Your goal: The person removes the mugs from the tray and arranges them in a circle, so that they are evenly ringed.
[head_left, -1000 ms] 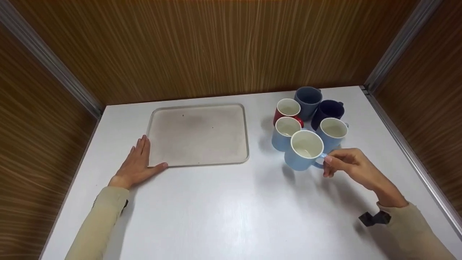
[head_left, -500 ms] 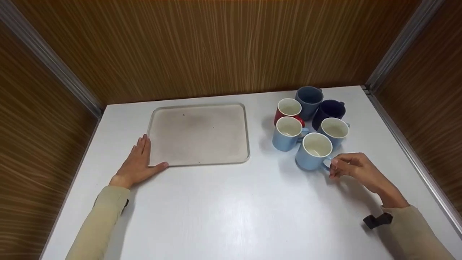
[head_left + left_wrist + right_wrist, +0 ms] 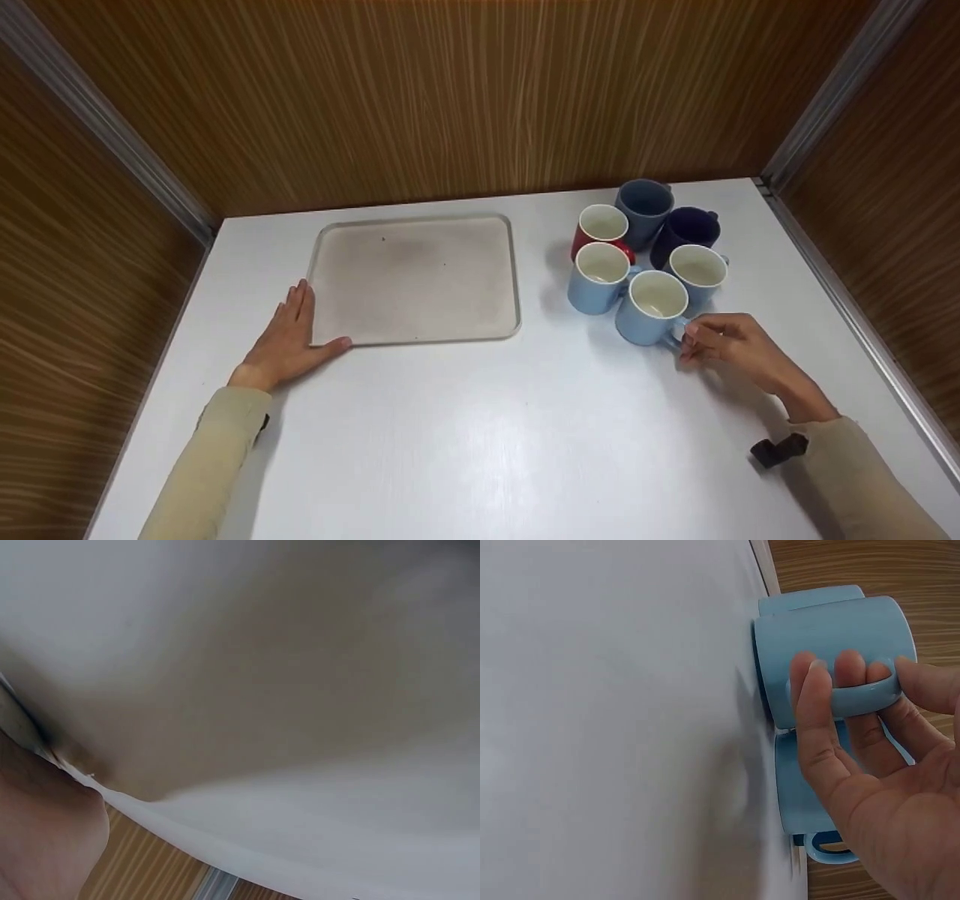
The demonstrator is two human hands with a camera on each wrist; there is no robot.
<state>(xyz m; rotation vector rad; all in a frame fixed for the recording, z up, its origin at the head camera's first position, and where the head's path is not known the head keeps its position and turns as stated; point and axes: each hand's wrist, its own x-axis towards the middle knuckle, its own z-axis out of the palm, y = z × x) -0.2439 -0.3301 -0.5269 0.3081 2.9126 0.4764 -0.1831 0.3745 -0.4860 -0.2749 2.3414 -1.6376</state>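
Observation:
A light blue mug (image 3: 649, 322) with a white inside stands upright at the front of a mug cluster. My right hand (image 3: 726, 346) holds it by the handle (image 3: 866, 697); in the right wrist view the thumb is on the handle's top and fingers pass through its loop. The mug's base appears to be on the table. Close behind it are two more light blue mugs, one on the left (image 3: 595, 292) and one on the right (image 3: 703, 283). My left hand (image 3: 281, 345) lies flat, thumb spread, at the near left corner of a beige tray (image 3: 412, 281).
A red mug (image 3: 580, 244), a grey-blue mug (image 3: 637, 225) and a dark navy mug (image 3: 684, 232) stand farther back in the cluster. Wood-grain panels (image 3: 450, 97) enclose the white table (image 3: 450, 450) at the back and sides. The left wrist view is mostly blurred table.
The right hand has brought the light blue mug down and rightward, then slightly back toward the other mugs. My left hand and the tray have stayed put.

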